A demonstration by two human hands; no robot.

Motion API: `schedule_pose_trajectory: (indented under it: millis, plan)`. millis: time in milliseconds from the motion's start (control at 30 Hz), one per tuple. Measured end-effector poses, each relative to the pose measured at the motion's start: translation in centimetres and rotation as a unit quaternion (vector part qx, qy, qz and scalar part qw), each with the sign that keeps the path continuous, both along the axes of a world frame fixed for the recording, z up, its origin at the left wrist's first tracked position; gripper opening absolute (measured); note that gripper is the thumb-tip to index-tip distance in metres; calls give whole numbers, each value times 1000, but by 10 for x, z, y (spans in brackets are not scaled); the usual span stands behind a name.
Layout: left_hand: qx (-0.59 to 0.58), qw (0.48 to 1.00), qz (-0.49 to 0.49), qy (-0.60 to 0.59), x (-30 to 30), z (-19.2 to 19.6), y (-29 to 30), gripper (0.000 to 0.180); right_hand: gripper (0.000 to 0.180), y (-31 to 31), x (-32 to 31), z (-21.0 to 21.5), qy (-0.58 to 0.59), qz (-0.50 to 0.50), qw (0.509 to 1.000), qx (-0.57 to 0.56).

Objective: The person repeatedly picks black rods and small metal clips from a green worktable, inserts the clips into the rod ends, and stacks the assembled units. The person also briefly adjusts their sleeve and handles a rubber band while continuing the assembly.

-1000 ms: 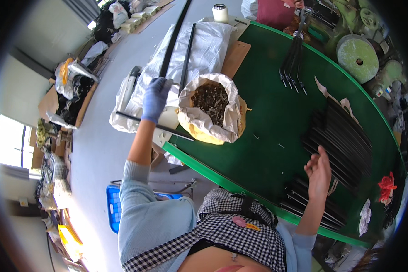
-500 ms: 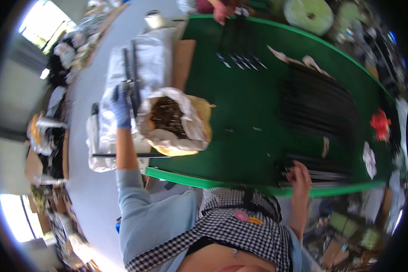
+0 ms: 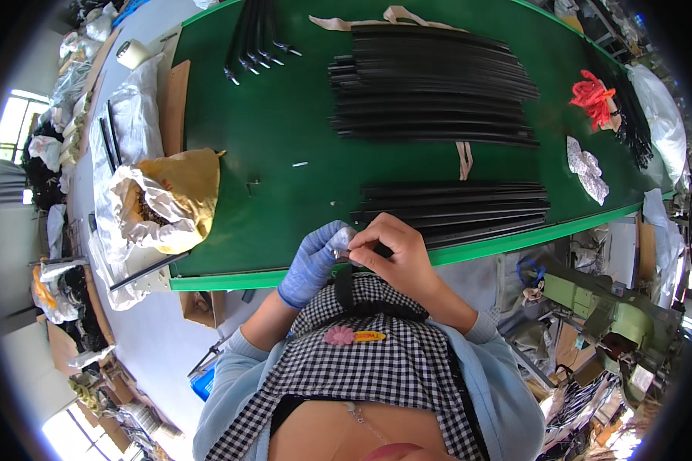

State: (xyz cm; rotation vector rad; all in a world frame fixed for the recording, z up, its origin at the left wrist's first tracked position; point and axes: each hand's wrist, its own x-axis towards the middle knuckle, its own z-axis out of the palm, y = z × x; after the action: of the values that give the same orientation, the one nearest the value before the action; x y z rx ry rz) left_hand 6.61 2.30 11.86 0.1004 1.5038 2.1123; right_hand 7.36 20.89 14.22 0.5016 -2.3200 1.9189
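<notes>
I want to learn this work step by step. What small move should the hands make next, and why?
Probably press the small part into the end of the black strip. The gloved left hand and bare right hand already meet there at the edge of the green table, though the part itself is too small to identify.

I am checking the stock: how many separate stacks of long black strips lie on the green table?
2: a large stack at the far side, and a smaller stack nearer the hands.
</notes>
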Motion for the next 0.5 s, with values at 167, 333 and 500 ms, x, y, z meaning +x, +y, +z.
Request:
schedule_pose_trajectory:
  millis: [167, 333, 500]
  plan:
    - [97, 979, 47, -173, 9, -19, 72, 38, 15, 62, 13, -22, 35, -91, 989, 108]
    - [122, 975, 33, -181, 11, -20, 129, 47, 14, 117, 9, -34, 55, -90, 982, 154]
    - [116, 969, 105, -189, 7, -37, 147, 42, 15, 145, -13, -47, 64, -24, 984, 165]
